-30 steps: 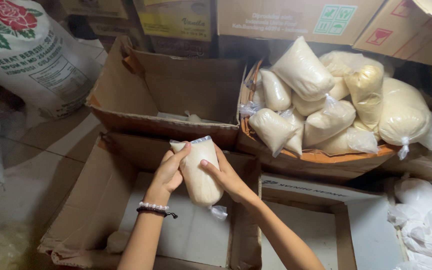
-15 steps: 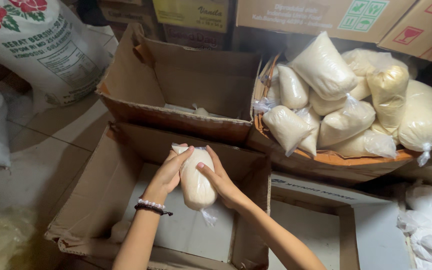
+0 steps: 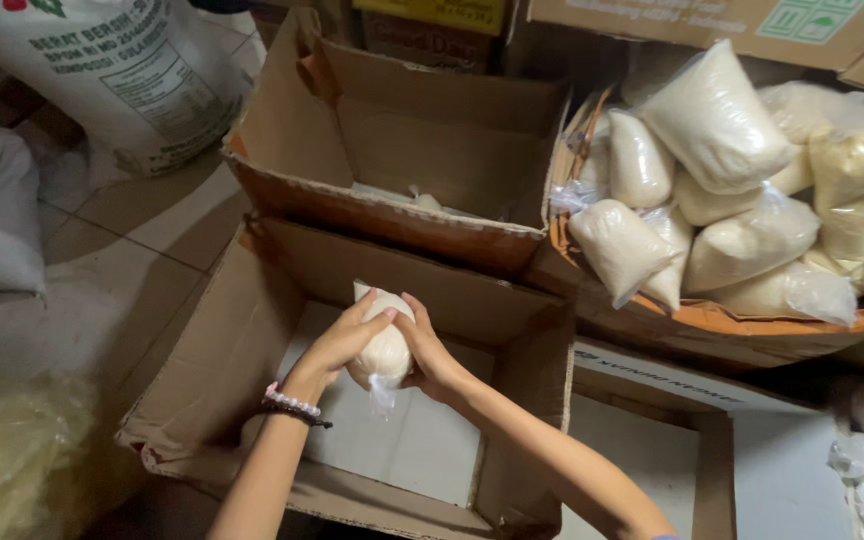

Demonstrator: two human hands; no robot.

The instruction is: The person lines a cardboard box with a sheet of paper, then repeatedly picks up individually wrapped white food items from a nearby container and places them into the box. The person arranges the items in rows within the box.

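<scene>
Both my hands clasp one small clear plastic bag [image 3: 384, 348] filled with white grains, its knotted tail hanging down. My left hand [image 3: 337, 340], with a bead bracelet at the wrist, wraps its left side. My right hand [image 3: 430, 358] cups its right side. The bag hangs inside an open brown cardboard box [image 3: 252, 300], just above the box's pale bottom.
A second open cardboard box [image 3: 452, 140] stands behind, with a filled bag inside. At the right a basket [image 3: 652, 320] is heaped with several filled bags. A big printed sack [image 3: 122, 70] leans at top left. Another box [image 3: 732, 430] lies at lower right.
My hands have carried the bag downward from the box's rim to deep inside the front box. The camera has tilted and moved closer.
</scene>
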